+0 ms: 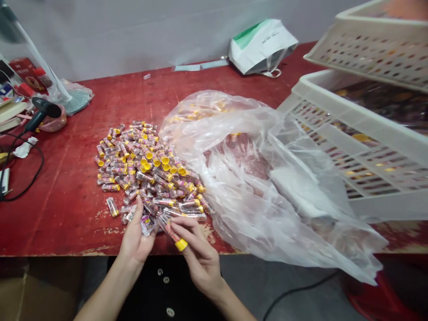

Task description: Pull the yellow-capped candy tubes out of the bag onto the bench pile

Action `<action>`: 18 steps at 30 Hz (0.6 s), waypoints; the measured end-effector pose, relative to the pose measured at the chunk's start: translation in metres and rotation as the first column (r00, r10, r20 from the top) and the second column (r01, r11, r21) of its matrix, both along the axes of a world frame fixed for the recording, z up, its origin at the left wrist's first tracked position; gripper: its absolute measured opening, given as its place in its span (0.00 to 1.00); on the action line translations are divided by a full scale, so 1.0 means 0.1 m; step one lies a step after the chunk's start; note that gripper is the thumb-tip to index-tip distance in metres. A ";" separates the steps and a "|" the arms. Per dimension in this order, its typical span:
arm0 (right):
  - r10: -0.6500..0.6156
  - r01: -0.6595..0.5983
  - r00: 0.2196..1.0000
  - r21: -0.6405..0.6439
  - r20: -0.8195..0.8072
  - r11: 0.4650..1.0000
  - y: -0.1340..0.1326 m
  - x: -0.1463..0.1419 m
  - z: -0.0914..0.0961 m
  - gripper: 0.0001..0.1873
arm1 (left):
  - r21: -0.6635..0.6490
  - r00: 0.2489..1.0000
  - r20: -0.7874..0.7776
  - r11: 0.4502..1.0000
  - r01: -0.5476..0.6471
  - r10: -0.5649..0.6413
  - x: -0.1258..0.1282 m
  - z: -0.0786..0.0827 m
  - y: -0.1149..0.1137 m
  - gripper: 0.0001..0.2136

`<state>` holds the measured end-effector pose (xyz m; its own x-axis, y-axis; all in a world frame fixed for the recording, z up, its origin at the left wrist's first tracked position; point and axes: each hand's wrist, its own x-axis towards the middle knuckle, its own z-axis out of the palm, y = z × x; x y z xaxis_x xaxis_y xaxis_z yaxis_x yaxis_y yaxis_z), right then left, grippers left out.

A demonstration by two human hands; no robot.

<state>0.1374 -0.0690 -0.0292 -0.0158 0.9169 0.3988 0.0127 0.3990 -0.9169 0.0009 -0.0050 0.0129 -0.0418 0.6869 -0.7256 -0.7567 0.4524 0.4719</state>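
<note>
Just over the table's front edge, my right hand (197, 249) pinches a clear plastic tube with a yellow cap (180, 244), the cap end tilted down toward me. My left hand (137, 238) is beside it, thumb raised, curled around small printed labels (147, 224) in white and purple; whether anything else lies in that palm is hidden. Beyond both hands spreads a heap of similar yellow-capped tubes (147, 167), most with purple markings. One tube (113, 207) lies apart at the heap's left front.
Right of the heap sprawls a large clear plastic bag (254, 205) with more yellow-capped pieces inside. Stacked white perforated baskets (334, 111) stand at the right. A white-green bag (264, 47) rests at the back. Left are a lamp (50, 67) and a dark handheld tool (43, 113) with a cable.
</note>
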 end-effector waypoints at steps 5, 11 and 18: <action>0.029 -0.047 0.985 0.104 0.167 0.993 0.08 0.07 0.07 0.27 | 0.085 0.996 -0.075 0.995 0.044 -0.038 0.03 0.04 -0.08 0.13; 0.003 -0.030 0.978 0.127 0.207 0.991 0.07 0.14 0.14 0.29 | 0.158 0.985 -0.174 0.987 0.021 0.007 0.02 0.05 -0.08 0.18; -0.079 0.032 0.964 0.181 0.255 0.983 0.05 0.13 0.15 0.28 | 0.187 0.974 -0.223 0.982 -0.001 0.044 0.04 0.02 -0.08 0.19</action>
